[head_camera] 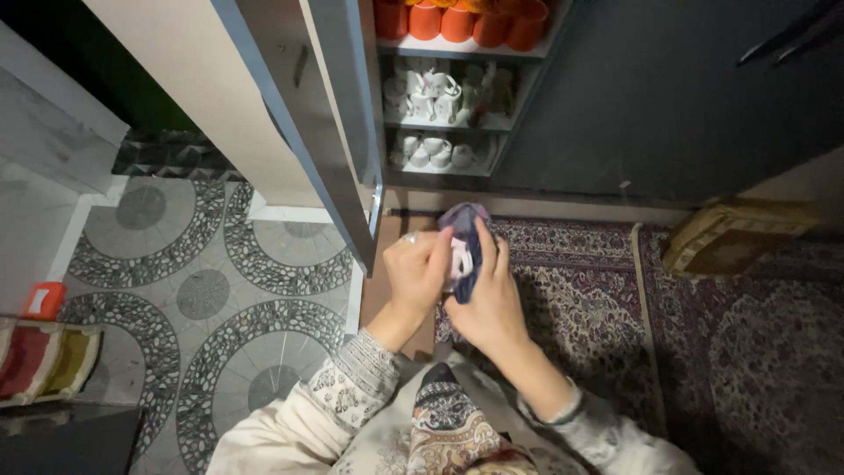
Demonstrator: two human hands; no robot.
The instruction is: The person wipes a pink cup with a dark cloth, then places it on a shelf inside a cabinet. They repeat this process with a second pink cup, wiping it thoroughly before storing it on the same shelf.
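Observation:
My left hand (416,271) and my right hand (489,303) meet in front of an open cupboard. Between them they hold a small cup (461,259), wrapped in a dark blue cloth (469,237) whose purple end sticks up above my fingers. A ring sits on my left hand. My right hand's fingers press the cloth around the cup. Only a pale patch of the cup shows between the hands.
The cupboard's grey door (330,114) stands open at left of my hands. Orange cups (457,22) fill the top shelf, white cups (431,92) the shelves below. A patterned rug (703,334) lies at right, pebble-patterned tiles (202,290) at left. A tan cushion (730,237) rests by the dark cupboard front.

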